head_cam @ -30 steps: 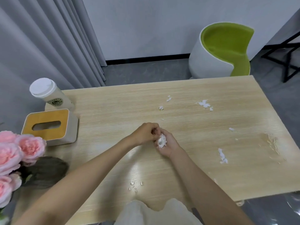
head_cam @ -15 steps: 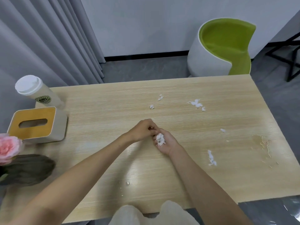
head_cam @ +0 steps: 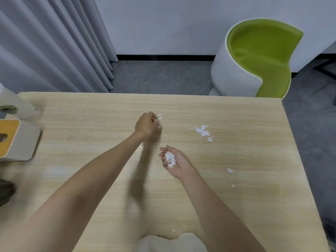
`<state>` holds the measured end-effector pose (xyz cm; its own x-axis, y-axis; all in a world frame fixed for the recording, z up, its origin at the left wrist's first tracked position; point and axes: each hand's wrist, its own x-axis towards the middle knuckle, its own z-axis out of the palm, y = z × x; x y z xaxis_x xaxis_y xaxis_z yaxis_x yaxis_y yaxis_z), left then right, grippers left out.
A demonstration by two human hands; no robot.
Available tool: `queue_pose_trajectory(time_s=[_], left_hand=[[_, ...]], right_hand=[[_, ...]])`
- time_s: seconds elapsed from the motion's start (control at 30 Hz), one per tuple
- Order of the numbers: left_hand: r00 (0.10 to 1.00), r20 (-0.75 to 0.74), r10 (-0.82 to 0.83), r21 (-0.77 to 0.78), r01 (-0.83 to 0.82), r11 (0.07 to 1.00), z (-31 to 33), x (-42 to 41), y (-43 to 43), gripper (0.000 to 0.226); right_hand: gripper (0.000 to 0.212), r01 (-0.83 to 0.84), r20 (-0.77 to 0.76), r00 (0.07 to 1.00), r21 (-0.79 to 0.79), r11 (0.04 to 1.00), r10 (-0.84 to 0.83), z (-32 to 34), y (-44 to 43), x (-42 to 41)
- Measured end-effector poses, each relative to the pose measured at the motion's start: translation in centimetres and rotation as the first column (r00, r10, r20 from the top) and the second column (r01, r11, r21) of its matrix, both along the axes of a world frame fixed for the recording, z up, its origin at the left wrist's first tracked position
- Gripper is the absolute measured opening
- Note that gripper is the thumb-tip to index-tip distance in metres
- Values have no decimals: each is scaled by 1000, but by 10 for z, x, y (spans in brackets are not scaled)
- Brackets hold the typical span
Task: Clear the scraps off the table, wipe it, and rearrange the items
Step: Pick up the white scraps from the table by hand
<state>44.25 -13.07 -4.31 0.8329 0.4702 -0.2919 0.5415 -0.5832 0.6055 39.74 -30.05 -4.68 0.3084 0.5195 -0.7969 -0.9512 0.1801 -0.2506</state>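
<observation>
- Scraps (head_cam: 202,131) of white paper lie scattered on the table (head_cam: 254,142), right of centre, with a few crumbs nearer the right edge.
- Left hand (head_cam: 147,124) is out over mid-table, fingers curled, tips pinching a small scrap (head_cam: 159,118).
- Right hand (head_cam: 173,163) lies palm up just nearer, fingers loosely curled around a wad (head_cam: 170,158) of gathered bits.
- Tissue box (head_cam: 18,140) and paper cup (head_cam: 12,108) sit at the left edge.
</observation>
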Motion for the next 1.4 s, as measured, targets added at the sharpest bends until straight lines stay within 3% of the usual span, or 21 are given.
queue_pose_trajectory(time_s=[0.13, 0.33, 0.5, 0.63, 0.73, 0.83, 0.9, 0.97, 1.07, 1.3, 1.4], left_hand=[[995, -94, -26, 274, 51, 960, -21, 30, -7, 22], [995, -73, -61, 264, 79, 961, -27, 32, -3, 21], [986, 70, -149, 134, 139, 981, -25, 39, 3, 16], [966, -17, -256, 110, 257, 960, -25, 50, -7, 13], [979, 22, -201, 45, 200, 979, -28, 48, -10, 18], [996, 88, -30, -89, 38, 995, -20, 33, 1, 17], [998, 46, 40, -187, -31, 982, -12, 17, 17, 20], [1000, -23, -3, -228, -2, 974, -7, -2, 33, 23], [991, -85, -103, -128, 92, 988, -5, -20, 44, 25], [984, -165, -65, 118, 85, 989, -16, -21, 27, 14], [981, -180, -66, 117, 88, 989, -9, -29, 24, 10]], right_hand=[[24, -9, -14, 1000, -1, 1000, 9, -4, -9, 18], [23, -21, -26, 999, 0, 1000, 20, -9, -17, 34], [23, -17, -43, 999, 21, 1000, 18, -8, -14, 42], [24, -14, -36, 999, 23, 1000, 15, -6, -14, 49], [24, -9, -42, 999, 19, 1000, 9, -9, -16, 49], [25, -17, -44, 999, 25, 1000, 18, -12, -15, 45], [24, -27, -43, 999, 34, 999, 28, -12, -12, 41], [24, -43, -38, 998, 39, 998, 44, -12, -8, 38], [25, -64, -35, 997, 42, 997, 65, -9, -3, 33], [25, -99, -14, 995, 14, 995, 99, -6, 0, 24], [25, -76, -5, 997, 7, 997, 76, -6, -3, 22]])
